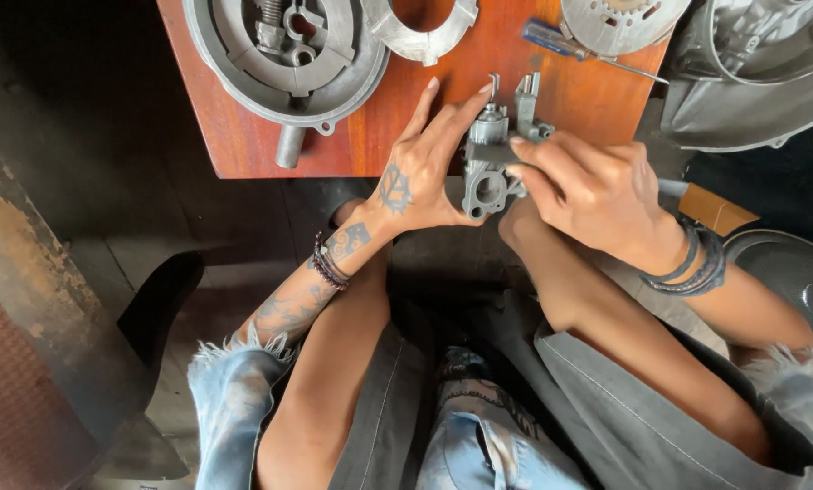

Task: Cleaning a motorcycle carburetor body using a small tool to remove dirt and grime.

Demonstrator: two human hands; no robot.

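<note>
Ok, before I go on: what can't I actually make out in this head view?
- Grey metal part: its right side, hidden by the right hand.
- Left hand: palm contact, turned away.
- Round metal housing: top cut off by the frame edge.
- Screwdriver: tip too thin to tell its type.
- Perforated disc: mostly cut off.

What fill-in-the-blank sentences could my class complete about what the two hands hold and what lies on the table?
1. Both hands, left hand and right hand, hold a grey metal ____.
2. The table top is made of ____.
3. The screwdriver handle is ____.

Missing words: carburetor; wood; blue
</note>
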